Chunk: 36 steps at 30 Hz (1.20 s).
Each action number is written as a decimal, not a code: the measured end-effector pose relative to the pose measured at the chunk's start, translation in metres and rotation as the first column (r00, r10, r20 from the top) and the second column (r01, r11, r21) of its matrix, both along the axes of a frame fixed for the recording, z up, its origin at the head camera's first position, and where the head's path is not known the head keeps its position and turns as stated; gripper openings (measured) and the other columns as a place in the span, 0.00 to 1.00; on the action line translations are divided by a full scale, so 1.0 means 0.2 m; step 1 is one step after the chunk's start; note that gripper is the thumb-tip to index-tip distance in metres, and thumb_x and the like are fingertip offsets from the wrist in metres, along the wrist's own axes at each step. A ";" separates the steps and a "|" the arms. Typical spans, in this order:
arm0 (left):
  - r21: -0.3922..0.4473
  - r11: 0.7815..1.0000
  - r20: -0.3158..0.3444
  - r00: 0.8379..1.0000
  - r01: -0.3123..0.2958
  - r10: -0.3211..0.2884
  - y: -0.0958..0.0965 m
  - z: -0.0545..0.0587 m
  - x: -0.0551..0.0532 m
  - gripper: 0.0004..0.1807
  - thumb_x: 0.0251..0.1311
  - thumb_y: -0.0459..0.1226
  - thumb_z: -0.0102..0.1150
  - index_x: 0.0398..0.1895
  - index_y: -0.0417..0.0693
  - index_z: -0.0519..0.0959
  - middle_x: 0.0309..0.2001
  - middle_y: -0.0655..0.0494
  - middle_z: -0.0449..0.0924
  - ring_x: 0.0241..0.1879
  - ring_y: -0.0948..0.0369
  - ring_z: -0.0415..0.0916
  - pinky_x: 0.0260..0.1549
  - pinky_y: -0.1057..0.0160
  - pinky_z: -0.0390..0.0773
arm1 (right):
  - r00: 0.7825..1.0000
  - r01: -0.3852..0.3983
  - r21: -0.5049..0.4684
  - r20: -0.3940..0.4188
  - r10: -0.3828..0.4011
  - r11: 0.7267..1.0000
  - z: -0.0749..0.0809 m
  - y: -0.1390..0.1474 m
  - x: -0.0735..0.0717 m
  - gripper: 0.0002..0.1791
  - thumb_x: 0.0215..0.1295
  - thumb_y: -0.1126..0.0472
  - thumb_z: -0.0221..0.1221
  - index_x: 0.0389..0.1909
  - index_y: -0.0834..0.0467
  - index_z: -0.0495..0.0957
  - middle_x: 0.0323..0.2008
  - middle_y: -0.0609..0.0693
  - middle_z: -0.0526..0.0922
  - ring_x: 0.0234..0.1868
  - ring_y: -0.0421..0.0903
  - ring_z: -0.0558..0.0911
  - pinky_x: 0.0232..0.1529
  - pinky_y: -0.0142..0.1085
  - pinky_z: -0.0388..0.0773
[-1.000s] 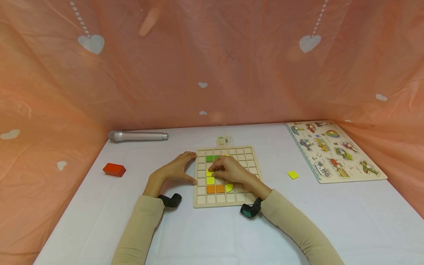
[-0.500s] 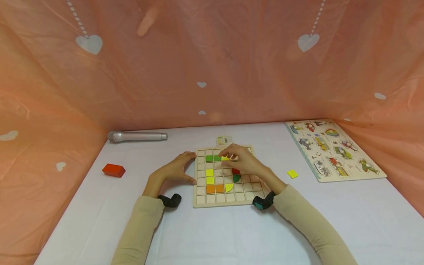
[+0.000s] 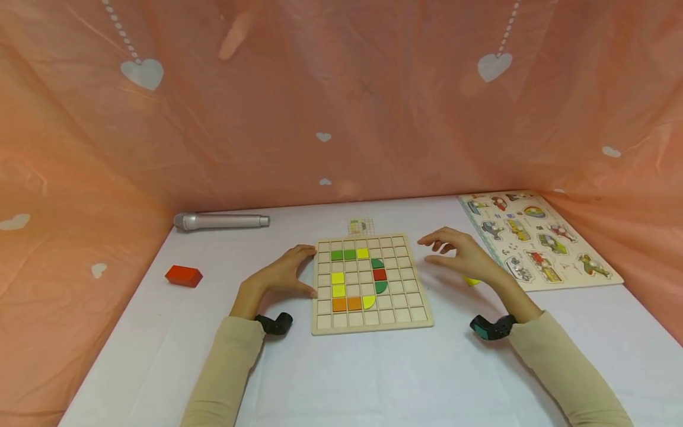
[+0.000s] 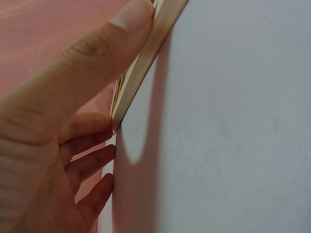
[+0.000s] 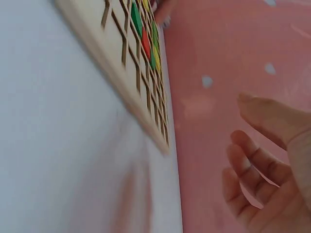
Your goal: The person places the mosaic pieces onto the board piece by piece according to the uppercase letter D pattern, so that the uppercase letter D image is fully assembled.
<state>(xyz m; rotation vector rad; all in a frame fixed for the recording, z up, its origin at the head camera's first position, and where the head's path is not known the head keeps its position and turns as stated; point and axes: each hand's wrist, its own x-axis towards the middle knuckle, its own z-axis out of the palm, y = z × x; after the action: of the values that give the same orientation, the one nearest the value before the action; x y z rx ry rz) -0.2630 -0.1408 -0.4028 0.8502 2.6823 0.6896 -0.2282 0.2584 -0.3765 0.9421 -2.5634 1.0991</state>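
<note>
A wooden grid board (image 3: 402,317) lies on the table. Set in its cells are green tiles (image 3: 343,255), yellow tiles (image 3: 338,284), orange tiles (image 3: 347,304), a red tile (image 3: 379,274) and a few rounded pieces, such as the yellow one (image 3: 369,302). My left hand (image 3: 280,274) rests along the board's left side, thumb and fingers spread apart; in the left wrist view the thumb and a finger touch the wooden edge (image 4: 141,73). Right of the board, my right hand (image 3: 464,258) hovers with relaxed fingers and nothing between them. Beneath it, a loose yellow tile (image 3: 472,281) is partly hidden.
Behind the board lies a small patterned card (image 3: 361,226). A silver microphone (image 3: 224,221) is at the back left, and a red block (image 3: 184,276) sits nearer. A picture puzzle board (image 3: 549,243) occupies the back right. Pinkish-orange sheeting (image 3: 341,107) encloses the table.
My right hand has lifted off the grid board and moved right to near the loose yellow tile. The yellow, red and green pieces it covered now show. The left hand stays put.
</note>
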 end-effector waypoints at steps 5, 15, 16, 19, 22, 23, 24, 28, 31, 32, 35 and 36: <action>0.004 1.000 -0.001 1.000 0.002 -0.002 0.00 0.00 0.00 0.56 0.37 0.51 0.75 0.68 0.36 0.58 0.68 0.42 0.55 0.68 0.48 0.51 0.67 0.50 0.54 | 0.996 0.038 0.055 0.080 -0.043 0.998 0.02 0.15 0.07 0.18 0.54 0.65 0.66 0.47 0.59 0.79 0.43 0.51 0.79 0.38 0.45 0.74 0.38 0.34 0.78; 0.010 1.000 -0.008 1.000 -0.001 0.001 0.00 -0.01 0.00 0.56 0.36 0.52 0.75 0.68 0.36 0.58 0.68 0.42 0.55 0.68 0.48 0.51 0.67 0.50 0.54 | 0.972 0.028 0.217 0.222 -0.078 0.976 -0.03 0.33 0.14 0.23 0.48 0.64 0.70 0.47 0.64 0.76 0.40 0.54 0.75 0.36 0.44 0.71 0.34 0.30 0.73; 0.011 1.000 -0.007 1.000 -0.002 0.002 0.00 -0.01 0.00 0.56 0.36 0.52 0.75 0.68 0.36 0.58 0.68 0.42 0.55 0.68 0.48 0.51 0.67 0.50 0.54 | 0.969 0.014 0.225 0.238 -0.069 0.974 -0.04 0.34 0.14 0.23 0.48 0.65 0.69 0.47 0.64 0.76 0.40 0.54 0.74 0.36 0.43 0.70 0.34 0.29 0.72; 0.005 1.000 -0.007 1.000 -0.005 0.006 0.00 -0.01 0.00 0.56 0.36 0.52 0.75 0.68 0.37 0.58 0.68 0.43 0.55 0.68 0.49 0.51 0.67 0.50 0.54 | 0.964 -0.027 0.210 0.266 -0.031 0.977 -0.06 0.36 0.14 0.20 0.49 0.69 0.67 0.45 0.64 0.76 0.41 0.54 0.74 0.36 0.42 0.69 0.34 0.28 0.71; -0.002 1.000 -0.007 1.000 -0.007 0.007 0.00 -0.01 -0.01 0.57 0.36 0.52 0.75 0.68 0.38 0.58 0.69 0.43 0.55 0.69 0.49 0.51 0.67 0.51 0.54 | 0.968 -0.033 0.194 0.252 -0.018 0.981 -0.08 0.35 0.14 0.16 0.51 0.72 0.65 0.42 0.63 0.77 0.40 0.53 0.75 0.37 0.40 0.71 0.35 0.27 0.72; -0.003 1.000 -0.007 1.000 -0.007 0.007 0.00 -0.01 -0.01 0.57 0.36 0.52 0.75 0.68 0.38 0.57 0.69 0.43 0.55 0.69 0.49 0.51 0.67 0.51 0.54 | 0.971 -0.026 0.195 0.240 -0.022 0.981 -0.08 0.35 0.14 0.14 0.51 0.72 0.65 0.40 0.63 0.78 0.39 0.53 0.76 0.36 0.39 0.71 0.34 0.27 0.72; -0.004 1.000 -0.006 1.000 -0.008 0.008 0.00 -0.01 0.00 0.57 0.36 0.52 0.75 0.68 0.38 0.57 0.69 0.43 0.55 0.69 0.49 0.51 0.67 0.51 0.54 | 0.972 -0.019 0.198 0.231 -0.028 0.980 -0.08 0.35 0.14 0.13 0.52 0.70 0.65 0.40 0.63 0.78 0.38 0.52 0.76 0.36 0.39 0.72 0.34 0.27 0.72; -0.001 1.000 0.004 1.000 -0.009 0.009 0.00 -0.01 0.00 0.56 0.37 0.51 0.75 0.68 0.38 0.57 0.69 0.43 0.54 0.69 0.49 0.50 0.67 0.50 0.53 | 0.965 0.015 0.221 0.251 -0.072 0.975 -0.08 0.34 0.13 0.15 0.52 0.65 0.67 0.41 0.63 0.78 0.38 0.51 0.77 0.37 0.39 0.73 0.36 0.28 0.73; 0.002 1.000 0.009 1.000 -0.010 0.010 0.00 0.00 0.00 0.56 0.37 0.51 0.75 0.68 0.38 0.57 0.69 0.43 0.54 0.69 0.49 0.50 0.67 0.50 0.53 | 0.958 0.031 0.244 0.271 -0.099 0.969 -0.07 0.34 0.13 0.17 0.51 0.65 0.68 0.43 0.64 0.77 0.39 0.52 0.77 0.38 0.41 0.74 0.37 0.28 0.74; 0.003 1.000 0.010 1.000 -0.010 0.010 0.00 0.00 0.00 0.56 0.38 0.51 0.75 0.68 0.38 0.57 0.69 0.43 0.54 0.69 0.49 0.50 0.67 0.50 0.53 | 0.956 0.036 0.250 0.273 -0.107 0.967 -0.07 0.35 0.13 0.17 0.51 0.65 0.67 0.43 0.64 0.77 0.39 0.52 0.78 0.38 0.42 0.74 0.38 0.29 0.75; 0.003 1.000 0.005 1.000 -0.008 0.008 0.00 -0.01 0.00 0.56 0.38 0.51 0.75 0.68 0.38 0.57 0.69 0.43 0.54 0.69 0.49 0.50 0.67 0.50 0.54 | 0.954 0.050 0.259 0.274 -0.123 0.965 -0.07 0.35 0.12 0.15 0.52 0.64 0.67 0.41 0.63 0.78 0.38 0.50 0.79 0.37 0.42 0.75 0.37 0.29 0.76; 0.002 1.000 0.003 1.000 -0.007 0.007 0.00 -0.01 0.00 0.56 0.37 0.51 0.75 0.68 0.38 0.57 0.69 0.43 0.54 0.68 0.49 0.50 0.67 0.50 0.54 | 0.952 0.056 0.260 0.276 -0.130 0.964 -0.08 0.35 0.11 0.15 0.52 0.63 0.67 0.40 0.63 0.78 0.37 0.49 0.80 0.37 0.41 0.75 0.37 0.29 0.76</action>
<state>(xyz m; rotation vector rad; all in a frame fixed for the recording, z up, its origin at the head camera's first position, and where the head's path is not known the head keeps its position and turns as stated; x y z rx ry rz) -0.2628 -0.1408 -0.4043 0.8396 2.6837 0.6943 -0.2053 0.3279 -0.3923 0.7440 -3.0093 0.9680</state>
